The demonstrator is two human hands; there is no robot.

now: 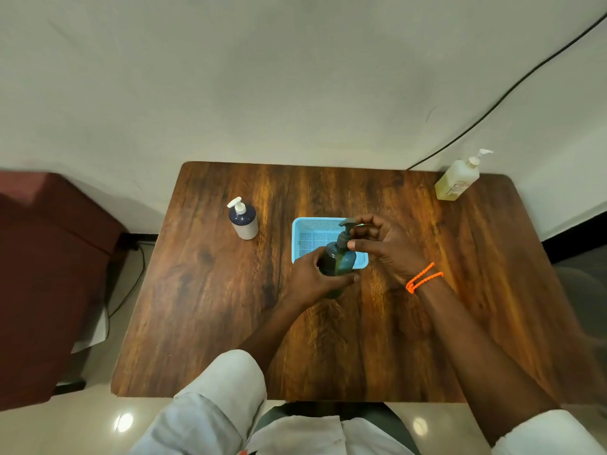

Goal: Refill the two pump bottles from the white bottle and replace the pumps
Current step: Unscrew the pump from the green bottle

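Dark green pump bottle (pixel 336 262) mid-table, against blue basket (pixel 312 236) front edge. Left hand (pixel 315 277) grips body; right hand (pixel 384 247) pinches pump collar. Step looks like twisting pump, loosening or tightening unclear. Next: steady body, turn collar.

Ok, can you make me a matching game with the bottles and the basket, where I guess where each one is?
Things:
1. dark green pump bottle
2. navy and white pump bottle
3. pale yellow pump bottle
4. blue basket

Places:
A. far right corner of the table
B. middle of the table, behind the hands
C. held in both hands
D. standing alone on the left side

Pairs: 1-C, 2-D, 3-A, 4-B
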